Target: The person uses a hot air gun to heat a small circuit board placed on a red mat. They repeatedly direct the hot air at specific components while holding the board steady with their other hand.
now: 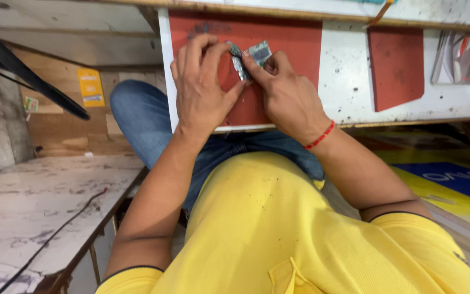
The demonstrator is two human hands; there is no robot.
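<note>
**Both hands on a small circuit board at the bench's near edge**

The left hand point(202, 90) and the right hand point(286, 95) meet over a red mat point(289, 49) on a white workbench point(349, 81). Between them lies a small green circuit board point(251, 57), at about 12 o'clock from the person's yellow shirt point(278, 228).

Grip state: the right thumb and fingers are pinched together on the board's lower right edge. The left fingers point(205, 46) curl over the board's left end, thumb extended towards the right hand; whether they clamp the board or only press on it cannot be told.

Edges: the bench's near edge runs just below both wrists, with the person's blue jeans point(142, 117) beneath it. A second red mat piece point(395, 65) lies at 3 o'clock from the hands, well apart, with bare white surface between.

Open room: a marbled side table point(33, 212) sits at 8 o'clock, crossed by a thin dark cable point(55, 234). A red thread band point(322, 136) circles the right wrist.
</note>
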